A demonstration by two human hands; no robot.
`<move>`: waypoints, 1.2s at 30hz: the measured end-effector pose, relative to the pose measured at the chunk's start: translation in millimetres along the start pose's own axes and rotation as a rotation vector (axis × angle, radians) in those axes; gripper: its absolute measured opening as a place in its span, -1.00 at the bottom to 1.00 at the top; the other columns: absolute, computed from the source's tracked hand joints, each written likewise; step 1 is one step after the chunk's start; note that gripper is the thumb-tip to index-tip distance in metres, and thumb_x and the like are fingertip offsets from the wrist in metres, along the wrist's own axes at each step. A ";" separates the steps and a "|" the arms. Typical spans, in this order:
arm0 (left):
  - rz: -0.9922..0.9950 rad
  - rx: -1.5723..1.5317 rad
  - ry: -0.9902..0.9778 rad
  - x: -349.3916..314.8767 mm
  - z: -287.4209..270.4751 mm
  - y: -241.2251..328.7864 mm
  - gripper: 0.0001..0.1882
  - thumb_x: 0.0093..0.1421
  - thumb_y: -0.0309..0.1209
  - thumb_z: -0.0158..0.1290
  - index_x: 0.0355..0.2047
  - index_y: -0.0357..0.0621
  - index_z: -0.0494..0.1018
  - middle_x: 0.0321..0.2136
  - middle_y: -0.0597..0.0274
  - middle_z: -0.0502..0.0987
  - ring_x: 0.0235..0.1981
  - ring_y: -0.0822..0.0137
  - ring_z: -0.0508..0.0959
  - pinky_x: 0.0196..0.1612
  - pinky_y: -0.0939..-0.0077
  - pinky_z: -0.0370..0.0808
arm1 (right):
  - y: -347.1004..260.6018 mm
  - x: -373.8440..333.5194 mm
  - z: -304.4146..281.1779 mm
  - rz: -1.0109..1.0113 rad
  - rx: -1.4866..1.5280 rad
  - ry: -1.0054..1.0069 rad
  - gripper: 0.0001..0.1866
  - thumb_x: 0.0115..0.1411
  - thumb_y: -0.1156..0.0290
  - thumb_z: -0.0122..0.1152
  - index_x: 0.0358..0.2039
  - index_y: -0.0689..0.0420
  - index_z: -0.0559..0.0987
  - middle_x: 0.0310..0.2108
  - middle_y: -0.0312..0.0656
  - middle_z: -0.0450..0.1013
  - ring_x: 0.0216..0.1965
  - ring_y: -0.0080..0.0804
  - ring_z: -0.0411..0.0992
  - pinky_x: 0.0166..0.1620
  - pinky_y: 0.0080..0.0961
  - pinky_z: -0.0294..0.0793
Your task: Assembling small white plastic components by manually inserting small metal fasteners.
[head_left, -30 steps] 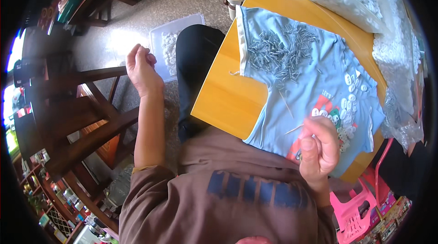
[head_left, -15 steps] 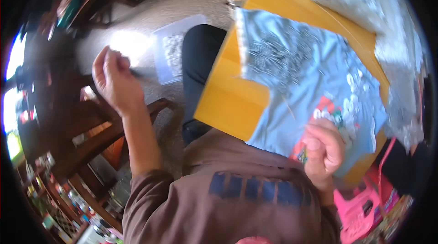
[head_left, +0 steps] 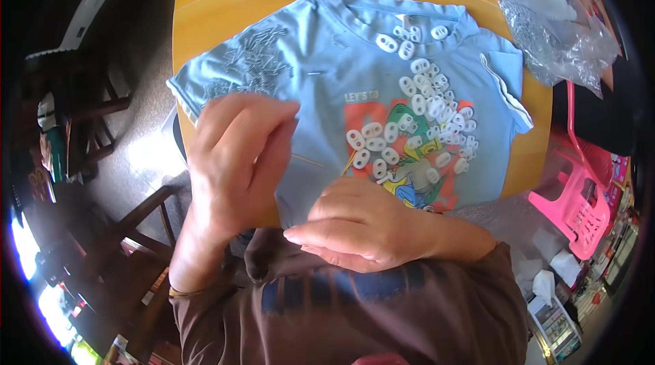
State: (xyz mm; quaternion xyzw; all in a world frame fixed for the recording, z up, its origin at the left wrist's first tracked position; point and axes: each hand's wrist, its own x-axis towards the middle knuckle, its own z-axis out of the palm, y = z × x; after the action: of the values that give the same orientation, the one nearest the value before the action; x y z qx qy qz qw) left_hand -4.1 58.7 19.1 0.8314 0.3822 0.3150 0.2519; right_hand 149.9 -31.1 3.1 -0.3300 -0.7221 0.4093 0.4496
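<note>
At the far left, dark wooden furniture (head_left: 140,211) stands on a speckled grey floor (head_left: 151,51), its outlines dim near the rim of the view. Next comes the yellow-brown table (head_left: 194,31), with a pale blue T-shirt (head_left: 324,116) spread over it, the collar toward the far edge. A heap of small metal springs (head_left: 256,54) lies on the shirt's left sleeve side, just beyond the left hand (head_left: 239,160). That hand is raised over the shirt's near left part, its fingers bent and close to the thumb; whether anything is pinched there, I cannot tell. A thin stick (head_left: 307,159) lies on the fabric between the two hands. The right hand (head_left: 372,218) is lower and nearer the body, back upward, fingers curled together and pointing left; their undersides are hidden, so its grip cannot be told. The end of a yellowish sliver (head_left: 349,162) shows just past its knuckles. Farther right, white oval pieces (head_left: 419,104) with paired holes trail from the collar down across the shirt's colourful print. Beyond them, a crumpled clear bag (head_left: 552,44) hangs at the table's far right edge, and a pink plastic stool (head_left: 576,211) stands below.
</note>
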 end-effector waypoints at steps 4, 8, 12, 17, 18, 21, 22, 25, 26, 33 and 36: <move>0.094 0.222 -0.116 28.4 16.4 -9.0 -0.84 -0.06 -0.53 0.10 -0.39 -0.16 0.45 -0.46 0.19 0.44 -0.42 0.13 0.43 -0.32 0.34 0.36 | -1.8 -4.5 -8.6 -0.017 -0.002 0.029 -0.75 -0.12 0.54 0.23 -0.34 0.16 0.48 -0.52 -0.27 0.33 -0.50 -0.37 0.33 -0.47 -0.45 0.27; 0.120 0.329 -0.188 38.0 29.1 -10.1 -0.84 -0.05 -0.51 0.08 -0.38 -0.16 0.45 -0.47 0.18 0.42 -0.42 0.12 0.43 -0.31 0.33 0.35 | 0.6 -9.0 -18.1 -0.006 0.010 0.073 -0.74 -0.12 0.54 0.22 -0.33 0.17 0.48 -0.53 -0.27 0.31 -0.51 -0.36 0.32 -0.46 -0.44 0.27; 0.169 0.206 -0.217 58.8 41.7 2.0 -0.86 -0.05 -0.51 0.08 -0.40 -0.16 0.44 -0.46 0.19 0.42 -0.44 0.11 0.42 -0.33 0.32 0.36 | 4.6 -9.6 -20.5 -0.013 0.032 0.097 -0.78 -0.10 0.51 0.21 -0.37 0.17 0.47 -0.54 -0.24 0.29 -0.50 -0.31 0.31 -0.45 -0.41 0.28; 0.272 0.212 -0.287 71.8 59.7 10.9 -0.84 -0.07 -0.50 0.07 -0.41 -0.12 0.44 -0.47 0.20 0.43 -0.43 0.13 0.44 -0.31 0.32 0.37 | 10.3 -18.2 -13.8 -0.063 0.093 0.020 -0.73 -0.03 0.47 0.19 -0.25 0.18 0.48 -0.49 -0.21 0.31 -0.48 -0.29 0.31 -0.44 -0.43 0.29; 0.280 0.251 -0.323 78.5 63.0 9.8 -0.84 -0.08 -0.49 0.08 -0.41 -0.12 0.44 -0.47 0.19 0.43 -0.42 0.13 0.45 -0.30 0.32 0.37 | 12.1 -18.9 -12.6 -0.041 0.095 0.019 -0.75 -0.03 0.47 0.19 -0.27 0.18 0.49 -0.50 -0.21 0.31 -0.48 -0.29 0.31 -0.43 -0.42 0.29; 0.248 0.231 -0.270 92.1 81.4 -5.1 -0.88 -0.05 -0.47 0.07 -0.44 -0.14 0.44 -0.48 0.19 0.43 -0.39 0.13 0.46 -0.28 0.32 0.38 | 13.9 -16.1 -15.6 -0.012 0.082 0.016 -0.78 -0.04 0.47 0.19 -0.31 0.16 0.49 -0.50 -0.21 0.31 -0.49 -0.28 0.31 -0.43 -0.41 0.28; 0.247 0.223 -0.227 94.3 86.4 -7.2 -0.89 -0.04 -0.47 0.07 -0.45 -0.14 0.44 -0.48 0.19 0.44 -0.39 0.12 0.46 -0.28 0.31 0.38 | 14.8 -15.9 -18.2 0.004 0.072 0.008 -0.79 -0.04 0.47 0.19 -0.32 0.15 0.48 -0.51 -0.22 0.31 -0.49 -0.27 0.31 -0.44 -0.40 0.27; 0.252 0.218 -0.244 96.1 89.1 -4.0 -0.90 -0.02 -0.45 0.05 -0.44 -0.14 0.45 -0.47 0.20 0.44 -0.40 0.11 0.46 -0.28 0.30 0.39 | 21.4 -19.5 -17.0 -0.004 0.086 0.079 -0.79 -0.04 0.48 0.19 -0.32 0.14 0.48 -0.51 -0.23 0.31 -0.51 -0.28 0.30 -0.45 -0.41 0.26; 0.233 0.213 -0.273 96.2 89.1 -3.6 -0.89 -0.02 -0.44 0.05 -0.44 -0.14 0.45 -0.46 0.21 0.45 -0.41 0.10 0.46 -0.28 0.30 0.39 | 21.5 -19.6 -17.4 -0.005 0.084 0.083 -0.79 -0.04 0.48 0.19 -0.32 0.14 0.48 -0.51 -0.23 0.31 -0.51 -0.28 0.30 -0.45 -0.41 0.26; 0.085 0.178 -0.397 100.8 81.2 2.6 -0.89 -0.01 -0.44 0.04 -0.43 -0.14 0.43 -0.45 0.17 0.45 -0.40 0.09 0.46 -0.29 0.29 0.38 | 20.4 -17.0 -17.2 0.004 0.083 0.061 -0.78 -0.05 0.49 0.18 -0.32 0.16 0.47 -0.50 -0.22 0.32 -0.50 -0.27 0.32 -0.45 -0.40 0.28; 0.084 0.117 -0.371 108.0 84.1 1.0 -0.88 -0.01 -0.43 0.03 -0.42 -0.14 0.42 -0.45 0.15 0.44 -0.38 0.08 0.46 -0.29 0.27 0.38 | 20.9 -16.3 -15.4 -0.008 0.060 0.038 -0.78 -0.06 0.50 0.18 -0.33 0.16 0.47 -0.50 -0.21 0.33 -0.50 -0.27 0.33 -0.45 -0.39 0.29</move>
State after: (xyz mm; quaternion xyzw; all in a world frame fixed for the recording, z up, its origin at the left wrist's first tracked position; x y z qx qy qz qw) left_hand 111.6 128.9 -1.1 0.9036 0.3118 0.1438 0.2560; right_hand 172.4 -31.0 -17.7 -0.3213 -0.7020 0.4229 0.4745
